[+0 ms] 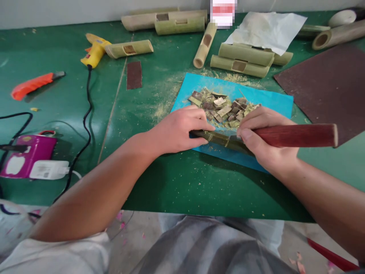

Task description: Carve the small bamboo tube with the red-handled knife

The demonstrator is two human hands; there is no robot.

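Note:
My left hand point(179, 129) pins a thin dark green bamboo strip point(221, 139) flat on a blue mat point(273, 101). My right hand point(264, 140) grips a tool with a dark red wooden handle point(299, 135) that juts out to the right; its working end meets the strip under my thumb and is hidden. Just beyond both hands a pile of bamboo chips point(222, 107) lies on the mat.
Several cut bamboo tubes point(242, 61) lie at the back of the green table point(171, 182), with white paper point(265, 28) and a brown sandpaper sheet point(327, 85). To the left are a yellow glue gun point(95, 51), an orange utility knife point(31, 85), cables and a purple box point(27, 154).

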